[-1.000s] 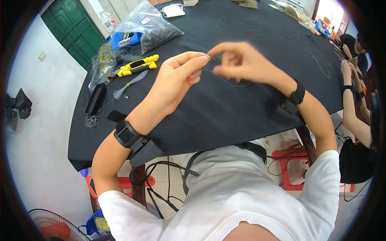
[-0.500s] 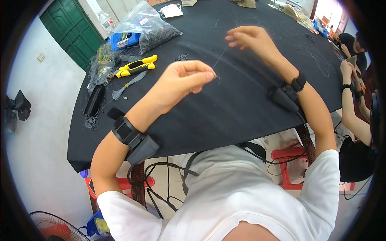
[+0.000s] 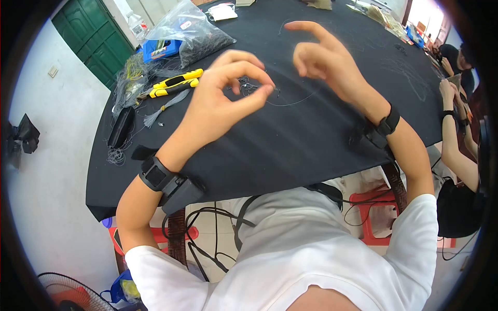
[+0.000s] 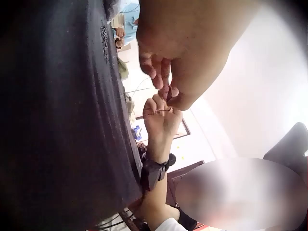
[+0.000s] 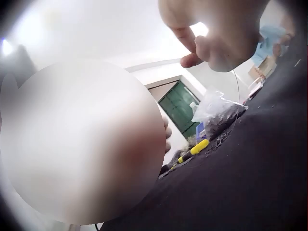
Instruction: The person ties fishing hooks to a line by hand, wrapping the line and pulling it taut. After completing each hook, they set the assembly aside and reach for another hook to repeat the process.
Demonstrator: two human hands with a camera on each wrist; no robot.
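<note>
In the head view my left hand (image 3: 215, 96) pinches a small dark hook (image 3: 278, 94) between thumb and index fingertip, the other fingers loosely bent. A thin clear line (image 3: 290, 103) sags from near the hook toward my right hand (image 3: 329, 65). That hand is raised to the right, its index finger stretched out and the other fingers curled. The right wrist view shows the line (image 5: 237, 86) hanging from beneath the curled fingers. Yellow-and-black pliers (image 3: 176, 84) lie left of my left hand, beside a tied bundle of line (image 3: 166, 109).
A clear bag of small dark pieces (image 3: 207, 44) and a blue box (image 3: 161, 50) stand at the back left of the black-covered table (image 3: 270, 155). Tangled line (image 3: 129, 78) and a black case (image 3: 122, 128) lie left. Another person's arms (image 3: 456, 124) are at the right.
My right hand drew the line up and away from the left hand, then turned with its index finger extended; the line slackened. My left fingers spread into a rounder pinch.
</note>
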